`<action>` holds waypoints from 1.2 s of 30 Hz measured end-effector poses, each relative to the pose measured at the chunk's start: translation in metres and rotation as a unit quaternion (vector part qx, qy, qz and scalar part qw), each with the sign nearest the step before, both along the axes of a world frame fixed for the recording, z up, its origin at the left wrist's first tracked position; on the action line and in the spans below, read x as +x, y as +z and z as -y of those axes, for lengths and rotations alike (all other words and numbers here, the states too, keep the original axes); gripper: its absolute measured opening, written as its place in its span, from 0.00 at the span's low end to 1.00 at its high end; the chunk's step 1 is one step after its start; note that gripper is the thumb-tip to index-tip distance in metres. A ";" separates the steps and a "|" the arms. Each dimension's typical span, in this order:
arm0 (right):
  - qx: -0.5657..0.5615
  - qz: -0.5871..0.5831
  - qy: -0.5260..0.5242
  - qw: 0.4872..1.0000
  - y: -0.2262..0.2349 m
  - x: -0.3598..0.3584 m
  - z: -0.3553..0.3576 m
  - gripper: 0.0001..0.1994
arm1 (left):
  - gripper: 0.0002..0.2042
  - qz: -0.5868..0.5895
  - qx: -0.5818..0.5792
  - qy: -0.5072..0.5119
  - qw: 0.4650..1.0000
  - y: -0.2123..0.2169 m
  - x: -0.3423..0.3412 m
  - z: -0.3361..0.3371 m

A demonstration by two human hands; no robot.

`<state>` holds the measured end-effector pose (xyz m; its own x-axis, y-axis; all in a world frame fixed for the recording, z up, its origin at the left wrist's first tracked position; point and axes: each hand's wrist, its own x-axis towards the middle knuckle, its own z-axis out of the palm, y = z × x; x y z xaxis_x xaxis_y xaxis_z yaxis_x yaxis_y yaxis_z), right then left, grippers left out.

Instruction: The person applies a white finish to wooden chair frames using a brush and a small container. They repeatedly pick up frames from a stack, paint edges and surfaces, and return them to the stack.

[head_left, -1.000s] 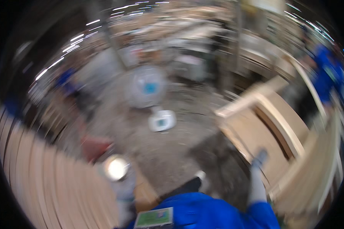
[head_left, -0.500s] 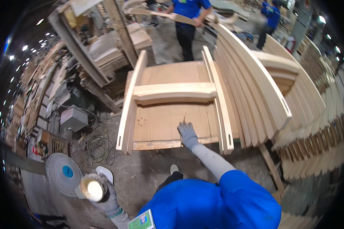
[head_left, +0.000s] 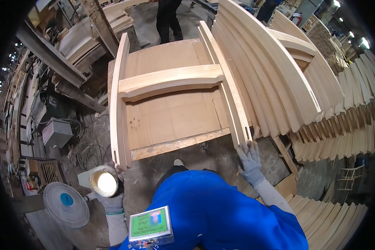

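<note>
My left hand [head_left: 112, 201], in a grey glove, is closed round a cup [head_left: 105, 183] of creamy white liquid, beside the near end of the left post. A pale wooden frame [head_left: 171, 80] lies on a brown, board-topped surface [head_left: 175, 118]; two long posts are joined by a curved crosspiece. Each post shows a slot near its near end. My gloved right hand [head_left: 250, 162] has its fingers at the near end of the right post [head_left: 237, 112], apparently gripping it. The thin stick seen earlier in that hand cannot be made out clearly.
Curved wooden panels [head_left: 266, 71] stand in a row right of the frame. More wooden parts [head_left: 329, 143] are stacked farther right. A fan [head_left: 66, 205] and a grey box [head_left: 57, 133] stand at left, near cables. Another person's legs [head_left: 167, 21] show beyond the surface.
My right hand has moved from above the board, inside the frame, to the right post's near end. My left hand has brought the cup up near the left post. The view has shifted.
</note>
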<state>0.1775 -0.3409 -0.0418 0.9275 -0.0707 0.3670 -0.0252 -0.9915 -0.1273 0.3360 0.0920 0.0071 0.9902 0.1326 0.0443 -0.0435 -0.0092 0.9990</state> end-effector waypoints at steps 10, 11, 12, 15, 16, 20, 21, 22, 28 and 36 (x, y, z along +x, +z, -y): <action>0.093 -0.075 -0.112 0.986 -0.069 -0.042 -0.022 0.27 | 0.29 -0.060 -0.002 0.059 0.996 -0.043 -0.056 -0.024; 0.095 -0.058 -0.114 0.987 -0.074 -0.041 -0.023 0.28 | 0.28 -0.114 -0.232 0.088 0.962 -0.042 -0.056 -0.020; 0.109 -0.069 -0.094 0.987 -0.082 -0.045 -0.018 0.28 | 0.28 -0.077 -0.098 0.112 0.986 -0.037 -0.055 -0.016; 0.095 -0.083 -0.058 0.990 -0.075 -0.034 -0.003 0.29 | 0.29 -0.015 -0.247 0.081 0.966 -0.048 -0.047 0.002; 0.095 -0.077 -0.062 0.991 -0.054 -0.026 -0.012 0.29 | 0.30 -0.059 -0.433 0.022 0.899 -0.041 -0.041 0.001; 0.119 0.033 -0.051 0.991 0.015 0.000 -0.017 0.19 | 0.33 -0.157 -0.526 -0.002 0.836 -0.001 -0.013 0.028; 0.104 0.089 -0.037 0.990 0.031 0.010 -0.014 0.19 | 0.32 -0.171 -0.549 -0.024 0.817 0.018 0.003 0.049; 0.089 0.141 -0.011 0.986 0.047 0.020 -0.009 0.19 | 0.32 -0.155 -0.510 -0.071 0.843 0.019 0.021 0.062; 0.065 0.226 0.036 0.971 0.156 0.014 0.025 0.16 | 0.29 -0.126 -0.493 -0.259 0.821 0.063 0.073 0.167; 0.029 0.316 -0.031 0.948 0.174 -0.096 0.153 0.23 | 0.26 -0.096 -0.491 -0.312 0.808 0.108 0.019 0.311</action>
